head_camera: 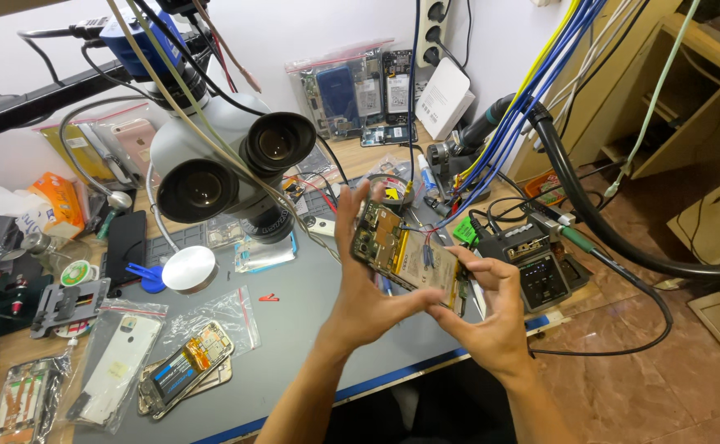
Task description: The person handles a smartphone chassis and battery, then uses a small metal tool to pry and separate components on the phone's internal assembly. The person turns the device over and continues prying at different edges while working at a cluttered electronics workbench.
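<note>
While you hold it over the grey mat [294, 337], the opened phone [405, 256] sits right of the microscope [228, 160]. Your left hand [368, 288] grips its left edge, your right hand [495, 316] pinches its lower right corner. A test meter [541, 267] lies further right.

One microscope [228, 156] with two eyepieces, two hands, one opened phone [405, 255] held, two bagged phones near left.

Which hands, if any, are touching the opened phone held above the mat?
Touching, both. The head view shows the left hand gripping the opened phone at its left edge, and the right hand with fingertips on its right end.
</note>
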